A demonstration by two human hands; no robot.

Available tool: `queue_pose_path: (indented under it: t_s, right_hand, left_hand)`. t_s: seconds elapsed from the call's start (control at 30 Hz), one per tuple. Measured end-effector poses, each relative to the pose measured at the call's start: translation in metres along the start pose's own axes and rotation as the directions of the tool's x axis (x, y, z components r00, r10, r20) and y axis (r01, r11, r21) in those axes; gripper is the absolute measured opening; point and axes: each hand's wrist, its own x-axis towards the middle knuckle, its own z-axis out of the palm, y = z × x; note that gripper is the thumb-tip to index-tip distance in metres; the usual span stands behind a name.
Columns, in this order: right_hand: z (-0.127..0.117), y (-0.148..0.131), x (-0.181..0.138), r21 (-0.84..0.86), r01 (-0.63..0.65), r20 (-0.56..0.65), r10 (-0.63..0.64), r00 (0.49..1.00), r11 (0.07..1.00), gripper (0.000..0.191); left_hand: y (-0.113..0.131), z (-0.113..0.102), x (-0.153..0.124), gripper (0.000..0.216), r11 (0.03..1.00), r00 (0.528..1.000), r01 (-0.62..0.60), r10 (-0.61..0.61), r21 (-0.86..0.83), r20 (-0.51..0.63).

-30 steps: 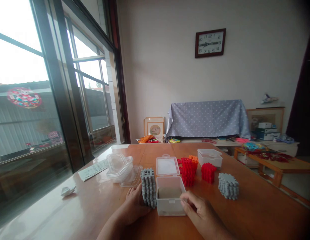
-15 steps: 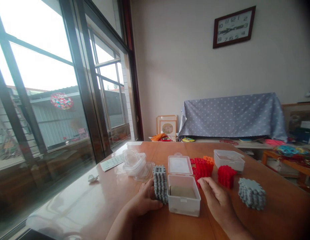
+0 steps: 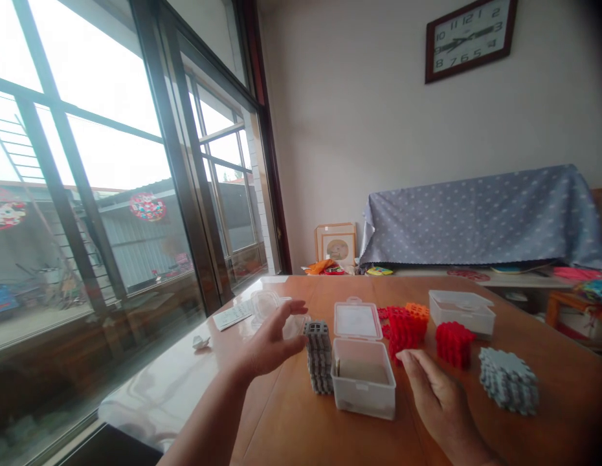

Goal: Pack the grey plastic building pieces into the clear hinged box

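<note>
My left hand (image 3: 276, 340) is raised with its fingers apart, just left of a tall stack of grey interlocking plastic pieces (image 3: 319, 362). Its thumb tip comes close to the stack; whether they touch I cannot tell. Right of that stack stands a clear plastic box (image 3: 364, 395), its hinged lid (image 3: 358, 320) folded back and something flat and brownish inside. My right hand (image 3: 439, 395) is held over the table to the right of the box, fingers stretched forward and holding nothing visible. Beyond its fingertips stand red plastic pieces (image 3: 405, 330) in upright rows.
Orange pieces (image 3: 417, 314), another red stack (image 3: 454, 343) and a grey stack (image 3: 509, 378) stand to the right. A second clear box (image 3: 463, 314) is behind them. Clear containers (image 3: 265, 304), a printed sheet (image 3: 233, 315) and a crumpled scrap (image 3: 200, 342) lie left, near the window.
My left hand has let go of the grey stack's side and risen up and away, towards the clear containers. My right hand stays beside the box. The view has turned slightly left.
</note>
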Motion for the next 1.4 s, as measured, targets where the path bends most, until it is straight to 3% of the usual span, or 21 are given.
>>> queue_pose_path:
  t_s: [0.17,0.27,0.67,0.87,0.97,1.03,1.2,1.4]
  right_hand:
    - [-0.001,0.006,-0.002,-0.011,0.001,-0.012,-0.002,1.0,1.0,0.035]
    - [0.001,0.014,-0.002,0.004,0.002,-0.013,-0.002,1.0,1.0,0.034]
    - [0.005,0.021,0.0,0.032,-0.021,-0.007,0.022,1.0,0.999,0.034]
    - [0.005,0.021,0.0,0.052,-0.024,-0.033,0.026,0.999,0.998,0.032]
    - [0.002,0.015,0.002,0.05,-0.018,-0.066,0.022,0.998,0.999,0.033]
    - [0.0,0.01,0.003,0.048,-0.016,-0.078,0.019,0.997,0.999,0.033]
    - [-0.004,0.003,0.003,0.073,-0.026,-0.092,0.032,0.995,0.997,0.034]
    - [0.0,0.012,0.005,0.099,-0.042,-0.14,0.056,0.989,0.994,0.036]
  left_hand:
    - [0.011,-0.004,0.028,0.073,0.994,0.984,0.013,-0.032,0.108,0.177]
    - [0.008,0.0,0.038,0.076,0.989,0.971,0.034,-0.066,0.143,0.228]
    - [0.007,0.007,0.042,0.067,0.973,0.977,0.017,-0.066,0.231,0.204]
    - [0.033,0.012,0.043,0.06,0.964,0.993,-0.107,0.09,0.244,0.079]
    - [0.06,0.026,0.044,0.048,0.929,0.973,-0.229,0.212,0.292,0.089]
    - [0.078,0.042,0.045,0.038,0.912,0.964,-0.261,0.227,0.316,0.14]
    - [0.099,0.088,0.049,0.036,0.887,0.953,-0.247,0.149,0.389,0.265]
    - [0.086,0.121,0.061,0.038,0.863,0.943,-0.134,-0.04,0.487,0.332]
